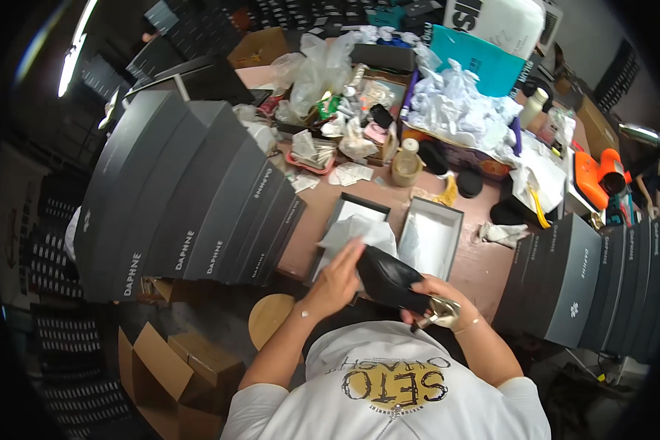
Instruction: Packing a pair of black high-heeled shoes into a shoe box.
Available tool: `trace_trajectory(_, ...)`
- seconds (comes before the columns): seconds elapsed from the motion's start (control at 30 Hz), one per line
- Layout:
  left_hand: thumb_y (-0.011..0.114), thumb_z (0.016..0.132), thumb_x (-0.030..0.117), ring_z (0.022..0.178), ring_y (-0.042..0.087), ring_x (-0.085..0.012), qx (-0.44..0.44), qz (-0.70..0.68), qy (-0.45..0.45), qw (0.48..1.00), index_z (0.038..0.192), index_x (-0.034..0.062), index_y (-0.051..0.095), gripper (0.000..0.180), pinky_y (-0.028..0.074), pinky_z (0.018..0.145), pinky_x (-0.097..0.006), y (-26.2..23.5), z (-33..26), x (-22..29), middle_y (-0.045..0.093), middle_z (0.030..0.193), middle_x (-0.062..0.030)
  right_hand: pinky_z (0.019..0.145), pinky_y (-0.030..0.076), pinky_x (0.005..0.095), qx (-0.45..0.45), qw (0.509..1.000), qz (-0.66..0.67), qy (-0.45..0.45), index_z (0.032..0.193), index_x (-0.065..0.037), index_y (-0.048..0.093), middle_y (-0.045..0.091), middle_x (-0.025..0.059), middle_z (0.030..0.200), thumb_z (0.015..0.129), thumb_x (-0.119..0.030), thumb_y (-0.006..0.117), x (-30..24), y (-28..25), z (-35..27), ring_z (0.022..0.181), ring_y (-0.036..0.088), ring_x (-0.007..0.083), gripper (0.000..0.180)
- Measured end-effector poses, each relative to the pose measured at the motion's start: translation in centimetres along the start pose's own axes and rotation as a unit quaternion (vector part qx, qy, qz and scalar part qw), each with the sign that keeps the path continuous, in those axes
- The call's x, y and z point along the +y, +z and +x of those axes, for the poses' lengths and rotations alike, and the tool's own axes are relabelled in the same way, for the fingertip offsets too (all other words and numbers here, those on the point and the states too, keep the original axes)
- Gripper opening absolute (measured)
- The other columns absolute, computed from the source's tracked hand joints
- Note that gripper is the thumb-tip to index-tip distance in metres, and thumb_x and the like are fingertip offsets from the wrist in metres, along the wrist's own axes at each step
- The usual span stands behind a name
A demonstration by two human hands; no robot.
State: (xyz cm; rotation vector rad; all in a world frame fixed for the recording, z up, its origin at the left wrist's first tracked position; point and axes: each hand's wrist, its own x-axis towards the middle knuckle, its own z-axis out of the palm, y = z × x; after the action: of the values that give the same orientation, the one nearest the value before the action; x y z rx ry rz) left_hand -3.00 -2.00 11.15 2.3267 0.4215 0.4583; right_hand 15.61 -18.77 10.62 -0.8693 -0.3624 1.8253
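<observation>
Holding a black shoe [389, 280] over the near edge of the worktop [484, 264], the right hand [436, 299] is clamped around its heel end by a shiny gold heel [441, 314]. The left hand [337, 282] lies on the toe with fingers spread, not closed, touching white tissue [359, 233]. Judged from this, the paper tucks best if the shoe is kept steady and level. An open grey box [433, 238] sits at one o'clock of the shoe, its lid [345, 224] at eleven. Matte dark boxes [191, 198] stack at nine o'clock; crumpled tissue paper [455, 110] lies at twelve.
</observation>
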Motion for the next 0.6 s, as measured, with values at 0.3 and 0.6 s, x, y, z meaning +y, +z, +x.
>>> trace_trajectory(0.3, 0.051, 0.075, -0.007, 0.112, 0.056, -0.0367, -0.038, 0.017, 0.055, 0.998, 0.129, -0.0057, 0.044, 0.055, 0.051, 0.083, -0.035, 0.3, 3.2, 0.6, 0.046, 0.135, -0.0227, 0.043, 0.053, 0.0278, -0.047, 0.886, 0.46, -0.034, 0.107, 0.004, 0.053, 0.056, 0.0185, 0.073, 0.088, -0.031, 0.055, 5.3, -5.3, 3.6, 0.053, 0.055, 0.0212, 0.04)
trace_trajectory(0.6, 0.06, 0.067, -0.006, 0.084, 0.067, -0.0276, -0.085, 0.026, 0.16, 0.983, 0.119, -0.0026, 0.053, 0.052, 0.055, 0.065, -0.034, 3.2, 1.3, 6.2, 0.047, 0.137, -0.0158, 0.046, 0.053, 0.0256, 0.098, 0.93, 0.337, -0.113, 0.107, -0.001, 0.059, 0.066, 0.0131, 0.088, 0.092, -0.022, 0.053, 5.4, -4.7, 2.6, 0.065, 0.066, 0.0181, 0.027)
